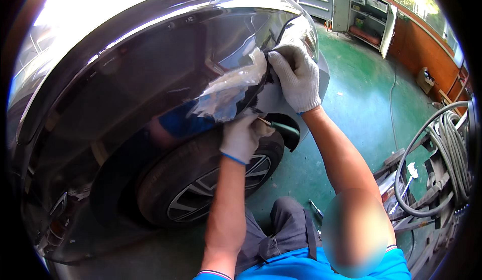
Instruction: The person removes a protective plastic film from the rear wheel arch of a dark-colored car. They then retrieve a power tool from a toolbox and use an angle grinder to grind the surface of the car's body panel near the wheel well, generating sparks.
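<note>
The screwdriver [277,126] with its green handle sits by the wheel arch, above the tyre [201,179]. The left hand [241,137] is closed tight around it. The right hand [297,74] presses the bumper [273,99] edge. The screwdriver looks hard and light; hold its handle.

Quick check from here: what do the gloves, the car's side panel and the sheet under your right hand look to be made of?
Gloves on the left hand and right hand: white knitted fabric, ribbed weave, likely cotton. Car body panel: glossy dark painted finish, probably metal, since it mirrors the blue shirt. Sheet: thin, crinkled, translucent film, seemingly plastic.
</note>
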The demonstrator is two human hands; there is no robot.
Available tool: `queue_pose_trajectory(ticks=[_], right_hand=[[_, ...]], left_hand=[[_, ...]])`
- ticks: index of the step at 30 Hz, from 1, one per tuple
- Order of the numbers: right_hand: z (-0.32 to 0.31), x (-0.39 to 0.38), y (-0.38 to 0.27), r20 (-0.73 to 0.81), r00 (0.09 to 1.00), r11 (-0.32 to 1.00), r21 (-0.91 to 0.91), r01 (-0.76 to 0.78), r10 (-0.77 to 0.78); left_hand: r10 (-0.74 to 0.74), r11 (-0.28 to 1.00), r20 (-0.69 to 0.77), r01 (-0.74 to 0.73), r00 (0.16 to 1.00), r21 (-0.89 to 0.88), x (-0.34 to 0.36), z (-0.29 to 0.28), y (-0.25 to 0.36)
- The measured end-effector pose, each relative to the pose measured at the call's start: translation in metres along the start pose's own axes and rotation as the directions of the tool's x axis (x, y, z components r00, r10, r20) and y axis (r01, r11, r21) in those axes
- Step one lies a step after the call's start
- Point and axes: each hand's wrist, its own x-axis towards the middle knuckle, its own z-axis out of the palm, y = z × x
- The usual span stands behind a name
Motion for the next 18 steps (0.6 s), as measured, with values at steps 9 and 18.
queue_pose_trajectory(ticks=[9, 18], right_hand=[[0.006, -0.003, 0.001, -0.029, 1.0, 1.0, 0.005, 0.01, -0.01], [0.004, 0.001, -0.002, -0.016, 0.998, 0.998, -0.024, 0.066, -0.066]], left_hand=[[0.455, 0.667, -0.094, -0.269, 0.886, 0.695, 0.014, 0.006, -0.02], [0.134, 0.969, -0.009, -0.13, 0.991, 0.21, 0.001, -0.014, -0.009]])
